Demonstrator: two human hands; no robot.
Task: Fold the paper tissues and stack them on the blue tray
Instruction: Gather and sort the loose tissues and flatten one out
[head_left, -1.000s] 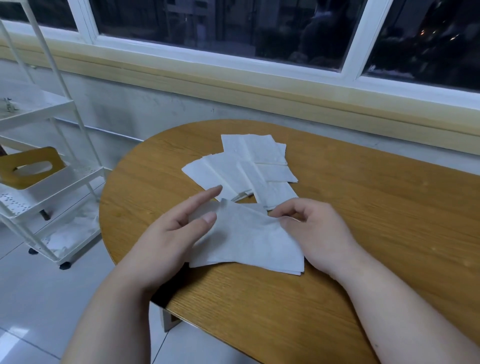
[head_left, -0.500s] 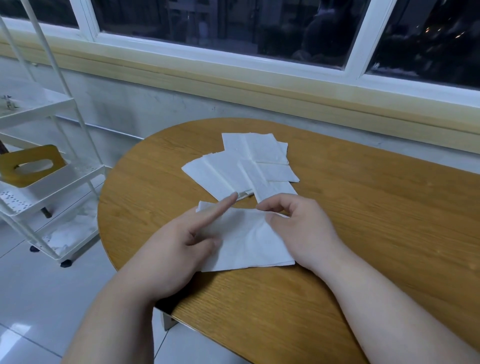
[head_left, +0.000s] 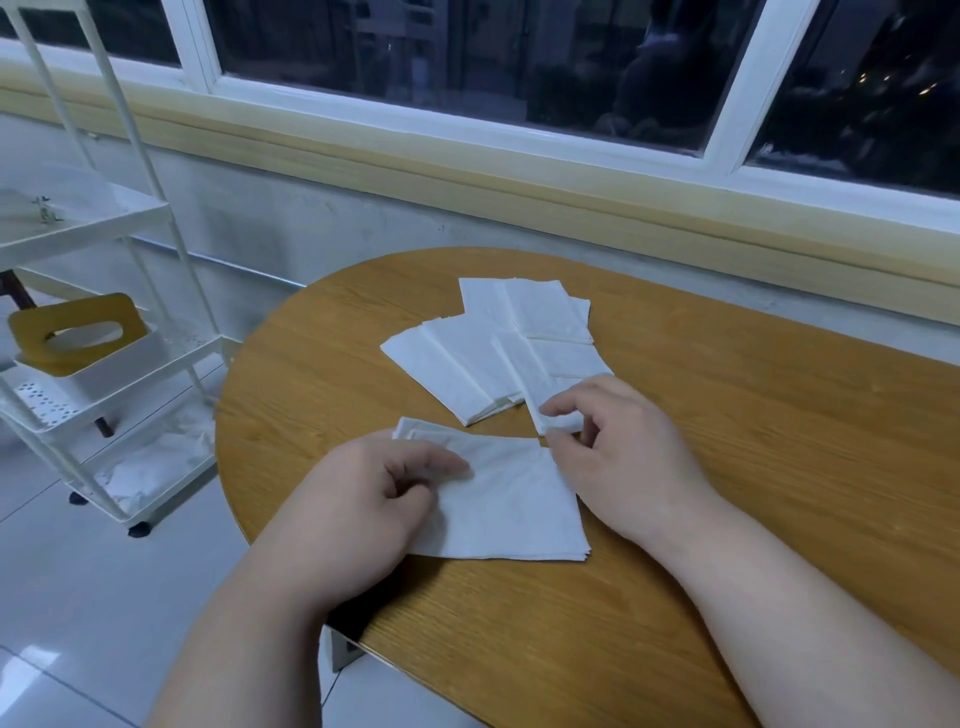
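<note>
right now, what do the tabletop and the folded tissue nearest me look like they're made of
Tabletop: looks like wood or a wood-grain veneer, since fine grain lines run along it; smooth, dull sheen. Folded tissue: thin soft white paper, matte, with creases and several layers showing at its near edge.
</note>
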